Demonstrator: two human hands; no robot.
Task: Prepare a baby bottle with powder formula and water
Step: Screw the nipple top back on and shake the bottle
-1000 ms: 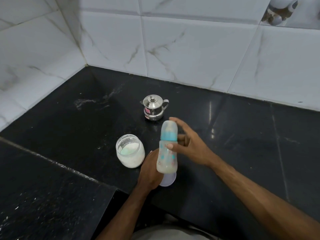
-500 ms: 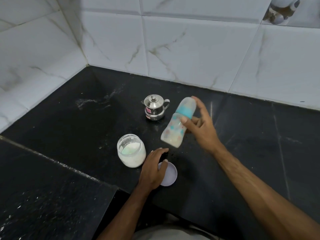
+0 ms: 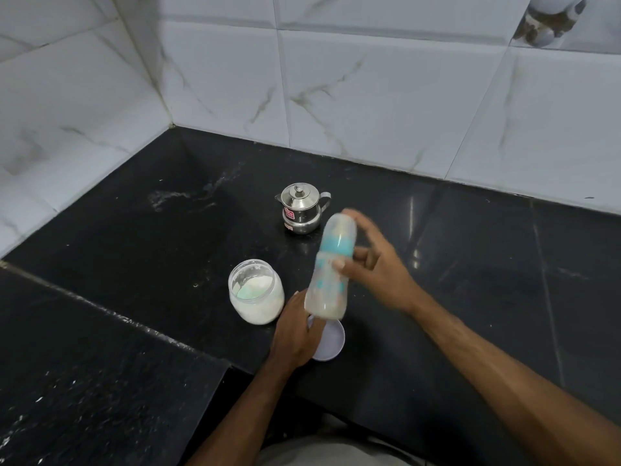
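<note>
On a black stone counter (image 3: 470,280) backed by white marbled tiles (image 3: 369,95), a person's right hand (image 3: 376,267) grips a capped baby bottle (image 3: 331,267), thumb across its front, fingers behind, holding it nearly upright and blurred above the surface. An open jar of white powder (image 3: 256,290) stands just left of it. The left hand (image 3: 297,334) rests on a pale round lid (image 3: 331,341) lying flat; its fingertips, hidden by the bottle, perhaps curl over the rim. A small lidded steel pot (image 3: 300,208) sits behind.
</note>
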